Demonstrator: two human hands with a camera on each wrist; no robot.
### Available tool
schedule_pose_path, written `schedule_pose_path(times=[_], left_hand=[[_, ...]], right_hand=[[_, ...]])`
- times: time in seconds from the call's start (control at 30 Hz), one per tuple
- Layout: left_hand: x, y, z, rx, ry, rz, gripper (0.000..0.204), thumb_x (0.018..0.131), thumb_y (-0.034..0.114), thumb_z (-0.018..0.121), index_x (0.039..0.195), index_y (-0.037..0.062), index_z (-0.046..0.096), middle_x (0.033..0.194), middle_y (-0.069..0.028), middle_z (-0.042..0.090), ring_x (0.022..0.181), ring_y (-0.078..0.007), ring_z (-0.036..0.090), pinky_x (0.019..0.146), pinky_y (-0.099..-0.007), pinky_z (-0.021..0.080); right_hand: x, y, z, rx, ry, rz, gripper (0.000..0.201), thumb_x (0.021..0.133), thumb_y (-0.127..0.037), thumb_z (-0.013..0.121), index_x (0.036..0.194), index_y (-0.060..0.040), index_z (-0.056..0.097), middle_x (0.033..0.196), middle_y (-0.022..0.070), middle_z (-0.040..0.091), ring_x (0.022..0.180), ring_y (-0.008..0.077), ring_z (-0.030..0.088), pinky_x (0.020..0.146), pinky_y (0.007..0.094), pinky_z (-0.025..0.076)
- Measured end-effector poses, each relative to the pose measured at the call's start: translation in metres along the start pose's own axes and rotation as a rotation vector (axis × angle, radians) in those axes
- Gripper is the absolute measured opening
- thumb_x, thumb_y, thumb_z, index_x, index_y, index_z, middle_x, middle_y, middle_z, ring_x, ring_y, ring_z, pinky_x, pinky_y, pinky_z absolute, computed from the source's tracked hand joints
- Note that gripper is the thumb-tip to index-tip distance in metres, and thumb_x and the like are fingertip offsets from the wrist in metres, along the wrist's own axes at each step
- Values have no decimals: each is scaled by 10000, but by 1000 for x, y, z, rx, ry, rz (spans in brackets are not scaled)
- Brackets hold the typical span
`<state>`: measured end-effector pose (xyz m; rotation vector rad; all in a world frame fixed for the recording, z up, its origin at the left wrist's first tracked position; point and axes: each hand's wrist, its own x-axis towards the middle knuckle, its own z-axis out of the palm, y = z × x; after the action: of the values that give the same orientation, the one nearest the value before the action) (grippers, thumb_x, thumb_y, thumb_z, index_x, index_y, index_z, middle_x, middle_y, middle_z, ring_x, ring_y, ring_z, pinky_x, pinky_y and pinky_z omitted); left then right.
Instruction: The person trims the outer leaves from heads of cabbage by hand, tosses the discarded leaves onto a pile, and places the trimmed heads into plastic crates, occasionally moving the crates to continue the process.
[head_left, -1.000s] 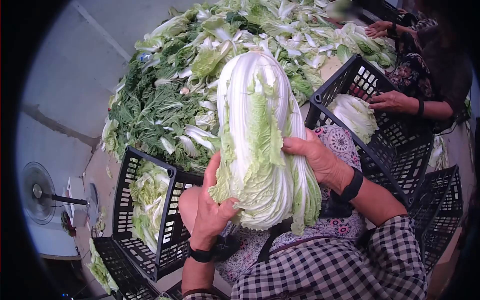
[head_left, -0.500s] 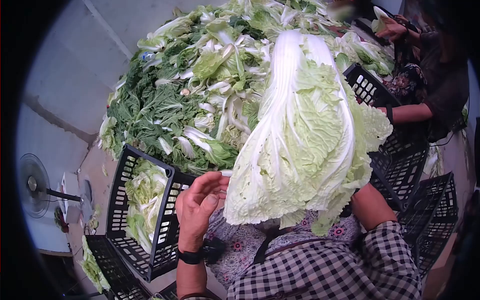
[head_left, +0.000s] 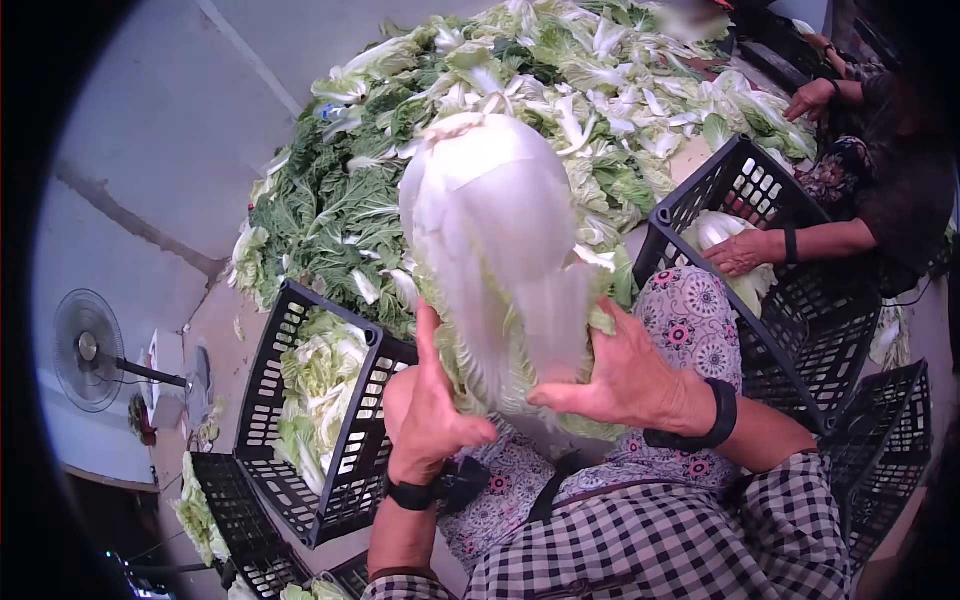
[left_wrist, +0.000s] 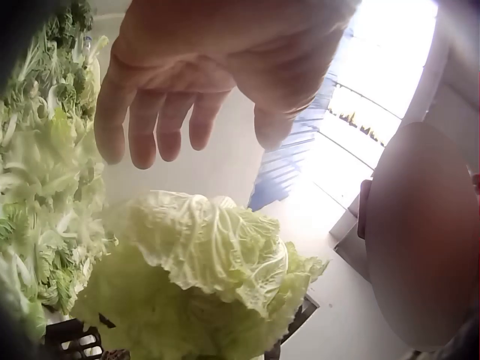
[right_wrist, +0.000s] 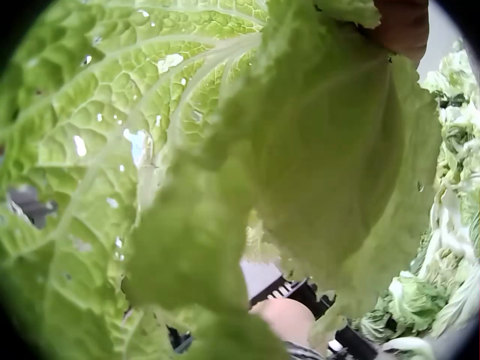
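A Chinese cabbage [head_left: 490, 215], blurred, stands with its white base up in the head view. My left hand [head_left: 435, 415] is at its lower left, fingers straight and thumb spread. The left wrist view shows this hand [left_wrist: 202, 71] apart from the leafy end [left_wrist: 217, 255]. On the lower right, my right hand [head_left: 640, 375] holds the cabbage, thumb across the front and fingers partly hidden behind. Holed green leaves [right_wrist: 90, 150] fill most of the right wrist view, with a bit of the right hand [right_wrist: 405, 26] at the top.
Loose leaves [head_left: 340, 225] are heaped in front. A black crate [head_left: 375, 400] with cabbage stands left, another [head_left: 655, 245] right. Another person's hand [head_left: 740, 252] rests on a cabbage in the right crate. A fan [head_left: 88, 345] stands far left.
The cabbage has moved left from the right side, and its base now faces the camera more. The right hand, hidden behind leaves half a second ago, shows again. The left hand has stayed open.
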<state>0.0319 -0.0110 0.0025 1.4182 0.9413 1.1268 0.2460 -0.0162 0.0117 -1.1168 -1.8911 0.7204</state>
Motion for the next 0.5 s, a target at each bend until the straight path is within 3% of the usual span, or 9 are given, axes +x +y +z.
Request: schedule_pose_path(times=[0.03, 0.07, 0.13, 0.2, 0.23, 0.33, 0.37, 0.5], left_hand=[[1, -2, 3, -61, 37, -56, 1428, 428, 631, 825, 1434, 7, 25, 1431, -160, 270, 1300, -255, 323, 1069, -388, 285], [0, -9, -3, -123, 79, -90, 1285, 485, 566, 829, 1392, -7, 121, 1360, -149, 344, 1230, -245, 389, 1023, -378, 334], [-1, -22, -14, -251, 169, -150, 1000, 599, 435, 837, 1308, -35, 312, 1220, -127, 492, 1090, -223, 519, 931, -358, 430], [1, -27, -21, -505, 265, -338, 706, 691, 306, 808, 1200, -40, 460, 1071, -97, 591, 937, -202, 605, 823, -334, 499], [1, -32, -20, -543, 259, -216, 392, 790, 210, 696, 1061, -38, 559, 937, -69, 639, 781, -167, 633, 691, -305, 528], [-16, -55, -39, -416, 328, -315, 458, 848, 328, 614, 1113, -38, 540, 1000, -94, 634, 826, -182, 636, 725, -314, 533], [-21, -62, -42, -458, 342, -312, 492, 869, 370, 574, 1137, -41, 529, 1019, -104, 632, 843, -192, 638, 742, -317, 535], [-28, -59, -40, -536, 394, -279, 555, 900, 427, 519, 1187, -48, 505, 1051, -121, 625, 889, -213, 640, 784, -320, 534]], right_hand=[[-4, 0, 5, 1, 50, -115, 895, 630, -311, 804, 1340, -1, 354, 1255, 276, 439, 1086, 392, 515, 936, 437, 416], [-4, 2, 11, 6, 105, -235, 943, 618, -316, 808, 1371, -17, 325, 1276, 280, 414, 1118, 404, 490, 955, 440, 400], [-2, -2, 9, -45, -14, -340, 1015, 608, -305, 810, 1409, -19, 257, 1292, 289, 392, 1168, 423, 433, 986, 452, 365], [-3, -5, 5, -124, -137, -400, 996, 622, -295, 804, 1401, 2, 260, 1315, 293, 367, 1178, 420, 425, 987, 462, 361], [-2, -9, 5, -142, -107, -393, 888, 659, -273, 782, 1361, 23, 326, 1288, 272, 425, 1146, 399, 475, 963, 442, 397], [6, -2, 4, 71, -91, -491, 754, 689, -238, 761, 1304, 22, 412, 1199, 230, 522, 1074, 369, 544, 919, 413, 447], [6, -7, 2, 132, -6, -477, 598, 716, -185, 738, 1219, 25, 491, 1103, 188, 596, 999, 331, 601, 872, 377, 484], [4, 4, -7, 157, 54, -322, 462, 730, -131, 710, 1132, 19, 538, 1074, 172, 619, 990, 293, 620, 865, 351, 486]])
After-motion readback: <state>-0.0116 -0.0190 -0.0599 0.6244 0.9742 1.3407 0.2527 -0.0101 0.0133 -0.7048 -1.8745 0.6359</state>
